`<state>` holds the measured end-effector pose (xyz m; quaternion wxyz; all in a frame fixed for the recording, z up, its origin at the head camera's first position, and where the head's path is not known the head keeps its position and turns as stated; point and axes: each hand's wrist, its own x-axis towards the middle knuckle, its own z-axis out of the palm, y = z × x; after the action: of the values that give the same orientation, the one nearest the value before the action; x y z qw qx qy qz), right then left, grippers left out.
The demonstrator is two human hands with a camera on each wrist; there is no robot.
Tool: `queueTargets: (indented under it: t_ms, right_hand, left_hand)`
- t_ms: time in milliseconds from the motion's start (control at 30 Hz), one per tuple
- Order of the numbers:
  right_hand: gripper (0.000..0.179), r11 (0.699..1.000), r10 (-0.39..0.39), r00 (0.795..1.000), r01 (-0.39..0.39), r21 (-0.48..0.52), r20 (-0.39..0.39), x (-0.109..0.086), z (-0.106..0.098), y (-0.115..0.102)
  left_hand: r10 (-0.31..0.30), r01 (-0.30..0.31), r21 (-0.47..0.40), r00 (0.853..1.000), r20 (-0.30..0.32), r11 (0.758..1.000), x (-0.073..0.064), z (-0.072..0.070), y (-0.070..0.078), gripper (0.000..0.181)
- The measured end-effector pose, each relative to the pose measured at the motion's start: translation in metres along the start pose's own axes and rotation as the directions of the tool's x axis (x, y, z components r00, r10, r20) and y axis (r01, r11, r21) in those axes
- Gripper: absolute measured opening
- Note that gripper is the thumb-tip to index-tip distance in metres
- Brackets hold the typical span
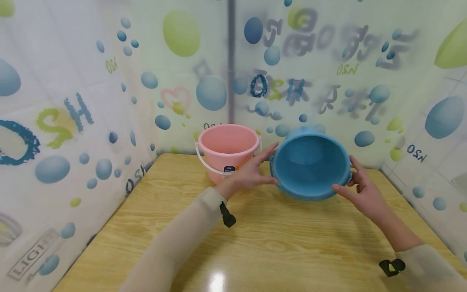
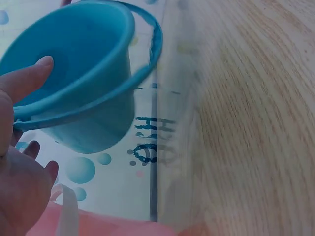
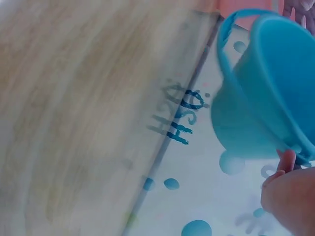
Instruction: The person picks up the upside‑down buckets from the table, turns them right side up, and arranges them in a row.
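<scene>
A blue bucket point(image 1: 310, 166) is held between both hands, tilted so that its mouth faces me. My left hand point(image 1: 251, 172) grips its left rim; in the left wrist view the thumb point(image 2: 34, 76) lies over the mouth while other fingers are outside. On the opposite side my right hand point(image 1: 365, 194) holds the rim near the handle joint, thumb at the front. The blue handle point(image 3: 225, 49) hangs along the outside below the rim in the right wrist view. Left of it a pink bucket point(image 1: 228, 148) stands upright, just behind my left hand.
The wood-grain table point(image 1: 284, 243) stretches in front of the buckets. A curtain point(image 1: 211, 48) printed with bubbles and letters rises behind it, with similar sheets at both sides. The pink bucket's white handle point(image 1: 208, 164) hangs down its front.
</scene>
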<state>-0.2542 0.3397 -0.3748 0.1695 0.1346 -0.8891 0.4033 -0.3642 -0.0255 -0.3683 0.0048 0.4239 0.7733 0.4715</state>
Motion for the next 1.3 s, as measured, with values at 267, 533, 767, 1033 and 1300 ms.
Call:
queueTargets:
  t_ms: [267, 533, 767, 1033, 1300]
  right_hand:
    - [0.114, 0.997, -0.078, 0.996, 0.078, 0.0, 0.037, 0.001, -0.002, -0.005]
    - [0.117, 0.992, -0.124, 0.99, 0.123, 0.01, 0.06, 0.0, -0.004, 0.002]
    - [0.113, 0.993, -0.098, 0.995, 0.098, -0.072, 0.008, 0.0, -0.006, 0.002]
    - [0.094, 0.995, -0.094, 0.994, 0.093, -0.017, -0.061, 0.005, -0.007, 0.001]
    - [0.083, 0.998, -0.023, 1.0, 0.022, 0.058, 0.006, 0.009, -0.012, 0.004]
  left_hand:
    - [-0.011, 0.012, 0.01, 0.997, -0.077, 1.0, 0.001, -0.006, 0.001, 0.106]
    - [0.022, -0.024, -0.043, 0.999, -0.048, 0.999, 0.002, -0.004, 0.002, 0.101]
    - [-0.015, 0.009, -0.18, 1.0, -0.028, 0.984, 0.003, -0.001, 0.009, 0.096]
    - [-0.017, 0.006, -0.179, 0.998, -0.063, 0.984, 0.008, 0.005, 0.013, 0.085]
    - [-0.108, 0.094, -0.243, 0.993, -0.042, 0.966, 0.012, 0.014, 0.016, 0.079]
